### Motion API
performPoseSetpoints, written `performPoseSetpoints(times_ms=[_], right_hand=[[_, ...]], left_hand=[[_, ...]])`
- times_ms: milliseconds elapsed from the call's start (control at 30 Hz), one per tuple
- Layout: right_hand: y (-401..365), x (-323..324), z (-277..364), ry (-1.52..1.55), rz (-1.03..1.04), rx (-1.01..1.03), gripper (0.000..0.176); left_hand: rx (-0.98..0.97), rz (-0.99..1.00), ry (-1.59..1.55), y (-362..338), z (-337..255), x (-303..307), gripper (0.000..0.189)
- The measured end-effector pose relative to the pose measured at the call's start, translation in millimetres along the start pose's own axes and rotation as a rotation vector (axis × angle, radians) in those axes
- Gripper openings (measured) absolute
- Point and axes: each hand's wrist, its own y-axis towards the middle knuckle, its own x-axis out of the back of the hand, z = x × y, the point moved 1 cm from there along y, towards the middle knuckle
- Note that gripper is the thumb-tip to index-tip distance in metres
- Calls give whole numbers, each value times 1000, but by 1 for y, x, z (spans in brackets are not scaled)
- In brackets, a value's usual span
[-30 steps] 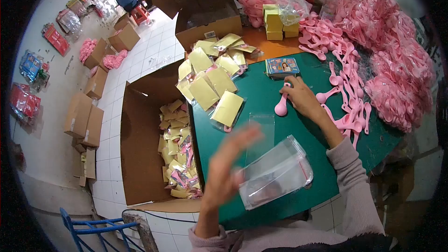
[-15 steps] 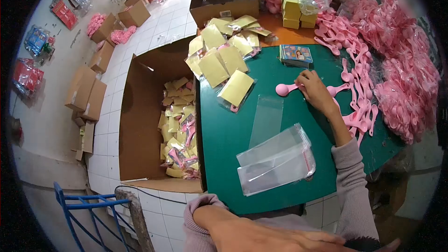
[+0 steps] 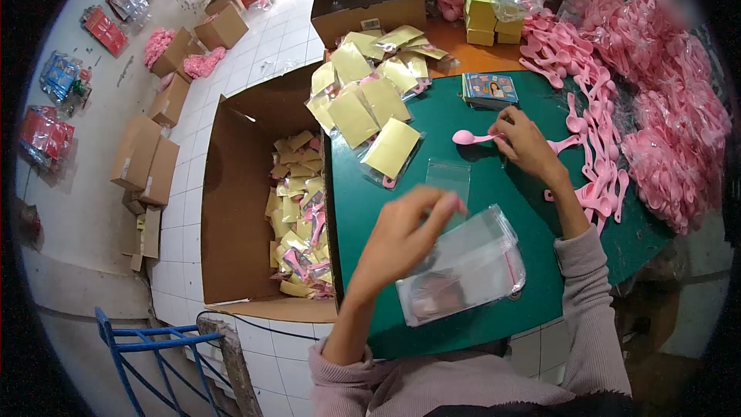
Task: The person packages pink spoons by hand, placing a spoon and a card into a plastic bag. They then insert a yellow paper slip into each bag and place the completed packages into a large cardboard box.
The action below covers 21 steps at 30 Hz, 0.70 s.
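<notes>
A pink spoon [image 3: 465,137] is pinched at its handle by my right hand [image 3: 526,143], its bowl pointing left over the green table. My left hand [image 3: 405,239] hovers above the clear plastic bags, its fingers curled and smeared by motion. Beneath it lies a stack of clear bags [image 3: 494,259], with a single clear bag [image 3: 451,177] just beyond. Close behind the right hand sits a pile of printed cards [image 3: 492,88]. To the right, loose pink spoons [image 3: 594,135] lie in a long heap.
Packed bags with yellow cards [image 3: 370,104] are piled at the table's far left. Beside the table, a large cardboard box [image 3: 239,185] holds many more packs. Yellow card stacks [image 3: 482,19] and bagged pink spoons [image 3: 668,123] stand at the back and right. A blue metal frame [image 3: 147,332] is lower left.
My left hand has risen from the table's near edge to over the bags. The right hand stays nearly in place with the spoon, whose bowl has turned and shifted slightly left.
</notes>
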Motion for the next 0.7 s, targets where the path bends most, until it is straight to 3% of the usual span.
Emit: performPoseSetpoints(times_ms=[33,67,133,233,300,367,500,600,667,700], right_hand=[[1,-1,0,-3,-2,1,11],[0,-2,1,80,7,5,13],[5,0,5,154,9,18,15],[4,5,18,168,-26,-35,18],[9,13,23,232,-49,41,18],[12,21,29,273,-74,4,18],[13,30,34,455,-123,-140,18],[13,32,38,509,-89,-134,18],[13,32,44,508,-92,-134,18],[12,32,47,506,-93,-141,18]], left_hand=[[129,-197,275,14,17,-9,39],[126,-198,273,19,36,-24,39],[13,-503,863,28,63,-45,40],[-44,-488,668,36,78,-50,57],[-63,-503,524,37,85,-47,56],[-135,-495,272,35,86,-42,44],[2,-448,379,31,78,-35,29],[72,-417,369,29,76,-29,17],[-153,-402,194,32,80,-23,20],[-157,-402,194,31,80,-22,20]])
